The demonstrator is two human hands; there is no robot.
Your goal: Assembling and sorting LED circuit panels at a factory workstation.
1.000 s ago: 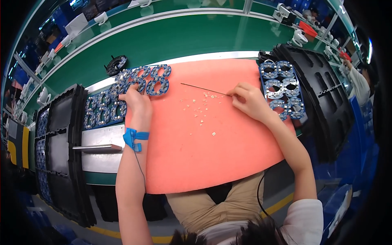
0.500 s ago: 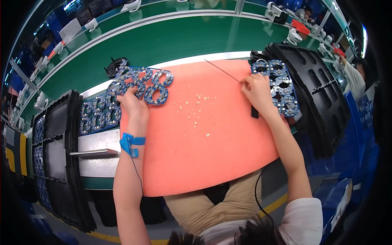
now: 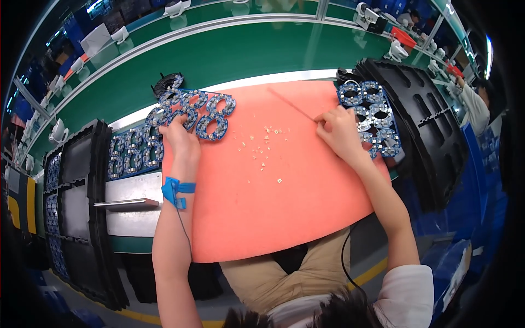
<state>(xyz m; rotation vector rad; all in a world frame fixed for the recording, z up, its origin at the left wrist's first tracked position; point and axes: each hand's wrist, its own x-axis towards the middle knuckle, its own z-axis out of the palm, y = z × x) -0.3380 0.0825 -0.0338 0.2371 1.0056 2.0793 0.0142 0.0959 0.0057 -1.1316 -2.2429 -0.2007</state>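
A blue circuit board panel (image 3: 221, 105) with ring-shaped and figure-eight cut-outs is gripped at its near edge by my left hand (image 3: 182, 143). Some of those fingers are hidden by the panel. A blue strap (image 3: 176, 191) with a thin cord circles my left wrist. My right hand (image 3: 340, 134) pinches a thin stick-like tool (image 3: 293, 104), blurred by motion, pointing to the far left; its exact kind cannot be made out. Tiny pale components (image 3: 267, 131) lie scattered over the orange mat (image 3: 262, 218) between my hands.
Similar boards stand at the left (image 3: 133, 154) and beside my right hand (image 3: 381, 115). Black trays (image 3: 82, 218) flank the left side, and stacked black trays (image 3: 421, 126) the right. A green bench (image 3: 246, 54) runs behind the mat. A black round part (image 3: 167, 85) sits past the held panel.
My right hand has shifted slightly left and nearer to me, away from the right-hand boards, with the thin tool. The held panel has moved very slightly right.
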